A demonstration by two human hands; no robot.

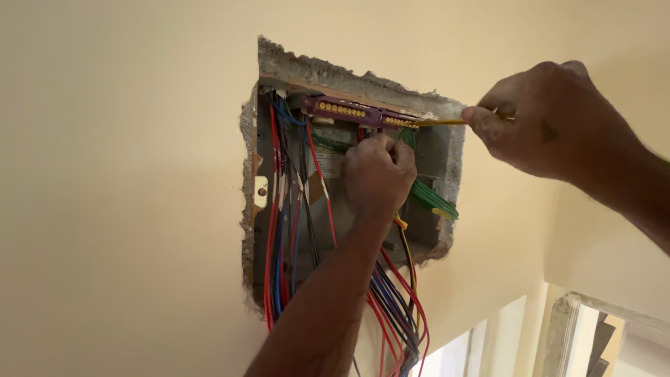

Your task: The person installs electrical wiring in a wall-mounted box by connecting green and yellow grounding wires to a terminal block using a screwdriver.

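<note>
Left hand fisted around green insulated wires inside recessed grey metal wall box; right hand pinches thin yellow-shafted screwdriver at purple brass-screw terminal bar.

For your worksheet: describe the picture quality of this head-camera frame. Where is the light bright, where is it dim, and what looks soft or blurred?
Head view: the opening at lower right is overexposed; the recessed wall box is dim, its wires still readable by colour; the right hand looks slightly soft, as does the left hand; the cream wall is evenly lit, without glare.
</note>
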